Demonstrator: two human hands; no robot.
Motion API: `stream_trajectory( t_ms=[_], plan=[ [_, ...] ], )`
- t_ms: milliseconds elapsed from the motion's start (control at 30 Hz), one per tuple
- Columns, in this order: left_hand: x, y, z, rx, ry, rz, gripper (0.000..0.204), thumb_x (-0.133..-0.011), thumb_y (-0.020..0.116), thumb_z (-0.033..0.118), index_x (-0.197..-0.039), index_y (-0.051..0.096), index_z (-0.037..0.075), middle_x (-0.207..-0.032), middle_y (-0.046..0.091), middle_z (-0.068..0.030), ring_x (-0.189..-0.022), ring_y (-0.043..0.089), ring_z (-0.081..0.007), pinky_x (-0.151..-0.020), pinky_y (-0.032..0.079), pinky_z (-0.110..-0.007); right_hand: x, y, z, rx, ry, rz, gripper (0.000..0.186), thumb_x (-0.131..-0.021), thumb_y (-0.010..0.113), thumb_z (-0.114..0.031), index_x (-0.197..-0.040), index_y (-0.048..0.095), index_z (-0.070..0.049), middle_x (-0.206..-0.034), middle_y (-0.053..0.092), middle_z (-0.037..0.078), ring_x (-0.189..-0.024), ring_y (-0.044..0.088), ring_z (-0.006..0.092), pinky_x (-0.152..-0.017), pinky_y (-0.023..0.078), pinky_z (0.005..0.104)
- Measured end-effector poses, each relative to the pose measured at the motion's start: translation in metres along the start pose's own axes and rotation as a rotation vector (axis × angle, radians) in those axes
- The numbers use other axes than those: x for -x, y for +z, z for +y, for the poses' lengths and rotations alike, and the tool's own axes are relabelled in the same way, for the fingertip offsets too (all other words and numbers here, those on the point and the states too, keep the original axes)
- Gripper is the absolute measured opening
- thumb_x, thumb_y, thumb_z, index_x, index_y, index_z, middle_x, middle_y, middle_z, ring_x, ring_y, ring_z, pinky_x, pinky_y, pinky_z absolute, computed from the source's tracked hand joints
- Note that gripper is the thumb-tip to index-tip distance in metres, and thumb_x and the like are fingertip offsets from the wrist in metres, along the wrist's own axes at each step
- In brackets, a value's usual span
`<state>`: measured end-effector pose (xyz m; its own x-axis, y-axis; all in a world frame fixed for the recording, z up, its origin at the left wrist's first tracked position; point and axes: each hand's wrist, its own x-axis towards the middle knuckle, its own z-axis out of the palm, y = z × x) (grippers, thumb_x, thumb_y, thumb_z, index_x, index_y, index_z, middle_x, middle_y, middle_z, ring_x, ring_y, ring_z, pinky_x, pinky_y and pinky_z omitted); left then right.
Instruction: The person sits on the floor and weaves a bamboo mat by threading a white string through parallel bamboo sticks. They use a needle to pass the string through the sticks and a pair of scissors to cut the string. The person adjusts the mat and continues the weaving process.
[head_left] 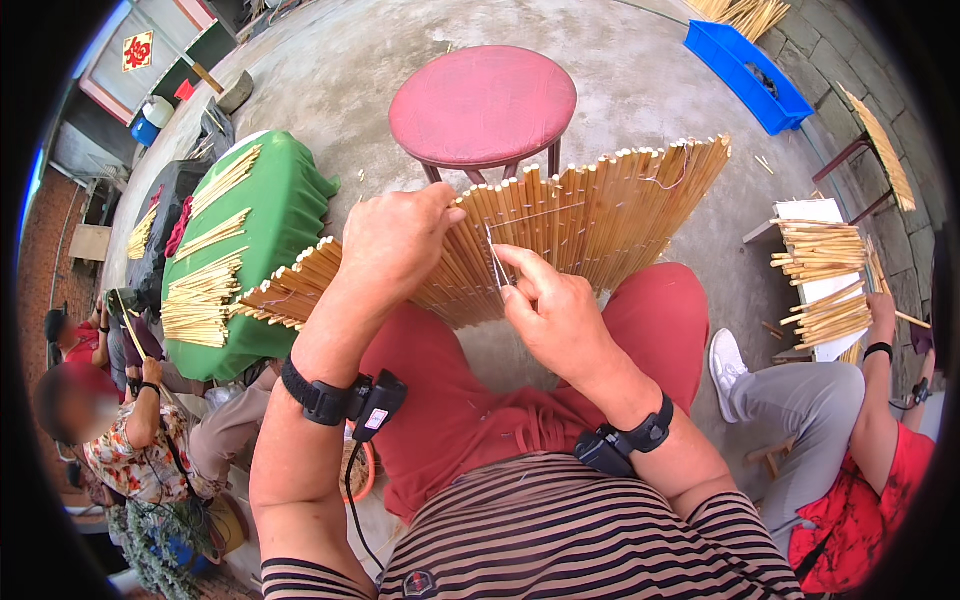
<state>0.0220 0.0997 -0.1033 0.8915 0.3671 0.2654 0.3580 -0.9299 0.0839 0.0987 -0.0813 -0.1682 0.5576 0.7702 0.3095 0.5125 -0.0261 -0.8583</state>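
Observation:
A wide mat of upright reed sticks [630,215], tied with pale threads, stands across my knees and slants down to the left. My left hand [395,240] grips its top edge near the middle, fingers wrapped round the sticks. My right hand [550,315] is closed on a thin pointed metal tool [496,260], held against the face of the mat just below and right of my left hand. Whether thread runs from the tool is too small to tell.
A red stool [483,95] stands ahead. A green-covered surface [290,170] with stick bundles is left; a white board [837,342] with sticks and a blue crate [750,85] are right. Co-workers sit left [140,435] and right [840,510]. A rack [865,120] stands behind the board.

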Motion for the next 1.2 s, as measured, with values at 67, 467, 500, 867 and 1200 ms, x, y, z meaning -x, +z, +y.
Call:
stream_trajectory(
  t_ms=[67, 467, 500, 867, 1200],
  plan=[
    [0.002, 0.017, -0.005, 0.008, -0.014, -0.034, 0.016, -0.088, 0.065, 0.027, -0.09, 0.065, 0.011, -0.067, 0.063, -0.0163, -0.068, 0.065, -0.0372, -0.059, 0.048, -0.047, -0.005, 0.005, 0.009, 0.025, 0.009, -0.012, 0.04, -0.085, 0.059, -0.003, -0.125, 0.057, -0.003, -0.06, 0.049, 0.01, -0.054, 0.051, 0.0215, -0.056, 0.045, 0.0361],
    [-0.002, 0.063, -0.036, 0.088, -0.159, -0.052, 0.019, -0.09, 0.062, 0.029, -0.098, 0.069, 0.013, -0.079, 0.067, -0.0162, -0.08, 0.065, -0.0376, -0.068, 0.05, -0.047, -0.017, 0.037, 0.058, 0.001, 0.064, -0.066, 0.038, -0.088, 0.058, -0.004, -0.126, 0.058, -0.003, -0.057, 0.044, 0.008, -0.051, 0.048, 0.0169, -0.055, 0.043, 0.0332],
    [-0.003, 0.064, -0.039, 0.099, -0.155, -0.034, 0.019, -0.091, 0.061, 0.03, -0.097, 0.069, 0.014, -0.078, 0.068, -0.0161, -0.079, 0.066, -0.0376, -0.068, 0.05, -0.048, -0.02, 0.039, 0.057, 0.01, 0.075, -0.086, 0.036, -0.088, 0.058, -0.006, -0.124, 0.058, -0.004, -0.062, 0.051, 0.013, -0.056, 0.053, 0.0241, -0.058, 0.045, 0.0381],
    [-0.014, 0.069, -0.048, 0.149, -0.214, -0.071, 0.022, -0.092, 0.062, 0.028, -0.097, 0.065, 0.008, -0.08, 0.063, -0.0165, -0.077, 0.06, -0.0367, -0.069, 0.047, -0.04, -0.046, 0.063, 0.069, -0.068, 0.111, -0.062, 0.032, -0.089, 0.058, -0.011, -0.121, 0.059, -0.004, -0.072, 0.064, 0.022, -0.07, 0.065, 0.0385, -0.065, 0.05, 0.0465],
    [-0.015, 0.068, -0.047, 0.105, -0.203, -0.078, 0.022, -0.091, 0.059, 0.031, -0.096, 0.07, 0.013, -0.081, 0.069, -0.015, -0.083, 0.066, -0.0363, -0.072, 0.051, -0.047, -0.048, 0.068, 0.075, -0.187, 0.177, -0.025, 0.037, -0.09, 0.059, -0.005, -0.127, 0.06, -0.004, -0.055, 0.04, -0.001, -0.051, 0.038, 0.0045, -0.05, 0.037, 0.0264]
  ],
)
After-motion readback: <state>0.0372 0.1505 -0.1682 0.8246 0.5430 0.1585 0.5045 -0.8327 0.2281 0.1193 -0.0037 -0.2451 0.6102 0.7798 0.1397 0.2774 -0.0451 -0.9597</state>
